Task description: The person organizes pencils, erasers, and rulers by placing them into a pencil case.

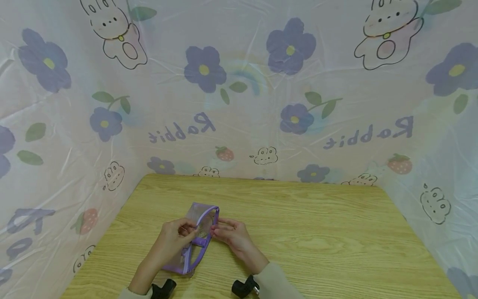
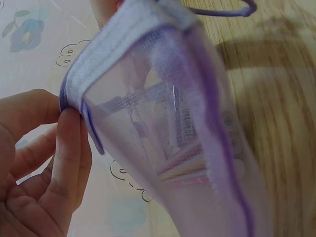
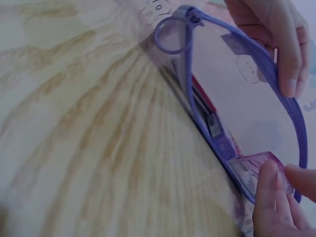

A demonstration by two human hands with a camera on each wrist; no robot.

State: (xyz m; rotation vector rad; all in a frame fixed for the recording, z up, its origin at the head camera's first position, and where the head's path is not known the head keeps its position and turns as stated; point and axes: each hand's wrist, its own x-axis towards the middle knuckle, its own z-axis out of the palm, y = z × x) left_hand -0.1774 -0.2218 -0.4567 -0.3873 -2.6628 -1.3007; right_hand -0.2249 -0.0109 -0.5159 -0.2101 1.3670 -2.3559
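A see-through mesh pencil pouch [image 1: 203, 243] with purple edging lies on the table, its zipped mouth spread wide. My left hand [image 1: 174, 239] pinches the edge of that mouth between thumb and fingers, as the left wrist view also shows at the pale zip band [image 2: 106, 54]. At one end of the opening, my right hand [image 1: 236, 238] pinches a small clear pink plastic piece [image 3: 259, 160]; its exact kind cannot be told. Inside the pouch, long thin items [image 3: 205, 98] lie along its side, one of them red. Several striped coloured lines [image 2: 185, 165] show through the mesh.
The pouch stands on a wood-grain table [image 1: 317, 241]. Behind and on both sides hangs a pale printed curtain [image 1: 246, 112] with flowers and rabbits. A purple ring [image 3: 173, 35] sits at the pouch's zip end. Black wrist cameras [image 1: 244, 286] are near both wrists.
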